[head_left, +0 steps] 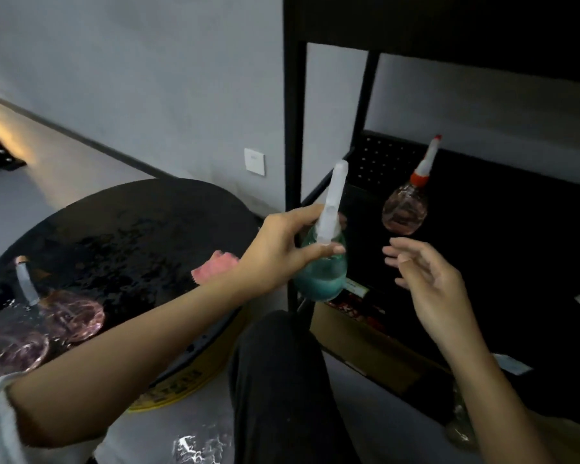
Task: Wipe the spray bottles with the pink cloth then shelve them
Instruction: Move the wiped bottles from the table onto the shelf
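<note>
My left hand [282, 249] grips a bottle of blue-green liquid [320, 276] by the neck, below its long white nozzle, and holds it in the air at the black shelf's left post. My right hand [429, 283] hovers open just right of it, holding nothing. A pinkish bottle with an orange-and-white nozzle [406, 209] stands on the dark shelf [516, 229]. The pink cloth [215, 267] lies on the round black table [131, 229], partly behind my left forearm. Two more pinkish bottles [71, 313] sit at the table's left edge.
The shelf unit's black posts [295, 128] stand between table and shelf. A cardboard box [365, 346] sits on the floor under the shelf. My dark trouser leg [282, 380] is below the hands. A wall socket [254, 161] is on the grey wall.
</note>
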{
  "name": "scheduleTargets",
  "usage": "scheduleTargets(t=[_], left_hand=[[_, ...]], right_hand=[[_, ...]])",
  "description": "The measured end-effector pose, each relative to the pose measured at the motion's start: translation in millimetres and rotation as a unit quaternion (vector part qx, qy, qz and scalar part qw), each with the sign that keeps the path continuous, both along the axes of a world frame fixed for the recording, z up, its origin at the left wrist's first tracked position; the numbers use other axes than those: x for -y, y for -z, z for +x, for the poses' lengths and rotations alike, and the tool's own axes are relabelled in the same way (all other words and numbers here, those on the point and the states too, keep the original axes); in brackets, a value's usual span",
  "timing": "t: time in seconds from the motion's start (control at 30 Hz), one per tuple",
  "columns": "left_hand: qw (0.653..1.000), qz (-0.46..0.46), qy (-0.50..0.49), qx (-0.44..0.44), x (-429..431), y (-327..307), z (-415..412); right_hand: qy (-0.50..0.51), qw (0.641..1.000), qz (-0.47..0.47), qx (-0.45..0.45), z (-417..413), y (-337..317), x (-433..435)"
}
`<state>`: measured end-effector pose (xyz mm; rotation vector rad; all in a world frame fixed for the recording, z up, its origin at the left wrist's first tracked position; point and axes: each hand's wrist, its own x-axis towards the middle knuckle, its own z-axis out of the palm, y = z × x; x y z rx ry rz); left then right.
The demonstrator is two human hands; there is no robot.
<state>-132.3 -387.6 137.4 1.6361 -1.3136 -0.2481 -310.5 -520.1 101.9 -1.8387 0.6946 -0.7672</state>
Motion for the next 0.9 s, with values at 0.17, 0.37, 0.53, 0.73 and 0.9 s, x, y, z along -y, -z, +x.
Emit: scheduleTargets(t=[0.17,0.37,0.53,0.73,0.9], left_hand=[[1.0,-0.004,0.014,-0.025,68,6,-25],[0.998,-0.017,0.032,-0.043,149,13,-48],[0.999,-0.003,0.024,-0.048,208,19,-62],[0.998,0.023,0.001,-0.058,270,35,-63],[1.0,0.006,-0.004,-0.027,303,47,-50]], right_hand=[[0.046,0.999,0.002,-0.007,-43,0,33],[0.075,0.997,0.025,-0.007,-78,2,61],[0.093,0.994,0.053,-0.008,-92,9,81],[0.107,0.991,0.075,-0.006,-93,18,103],[0.104,0.991,0.086,-0.003,-88,24,117]])
